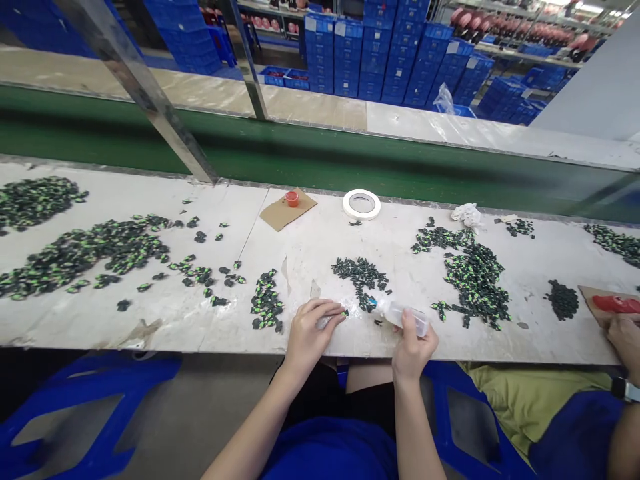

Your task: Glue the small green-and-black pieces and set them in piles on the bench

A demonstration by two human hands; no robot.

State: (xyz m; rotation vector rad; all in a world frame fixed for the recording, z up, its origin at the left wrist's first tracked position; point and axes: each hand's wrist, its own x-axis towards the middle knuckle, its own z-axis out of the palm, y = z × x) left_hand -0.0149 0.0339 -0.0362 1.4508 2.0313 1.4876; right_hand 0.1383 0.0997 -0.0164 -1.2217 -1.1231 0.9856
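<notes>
Between the thumb and fingertips of my left hand [311,335] is a small black-and-green part [345,313], pinched just above the table. My right hand [414,343] grips a clear squeeze bottle [407,319], tilted almost flat, its blue tip [372,302] pointing left toward the left hand. The tip lies over the near end of a pile of small dark pieces [361,275]. Left of my left hand sits a small group of black-and-green parts [267,301].
Larger heaps of black-and-green parts lie left [85,253] and right [475,280]. A tape roll [361,205] and a cardboard piece [285,212] with a red cap [292,198] are behind. At far right, a co-worker's hand [626,340] touches something red [615,304]. A metal post [145,100] rises at back left.
</notes>
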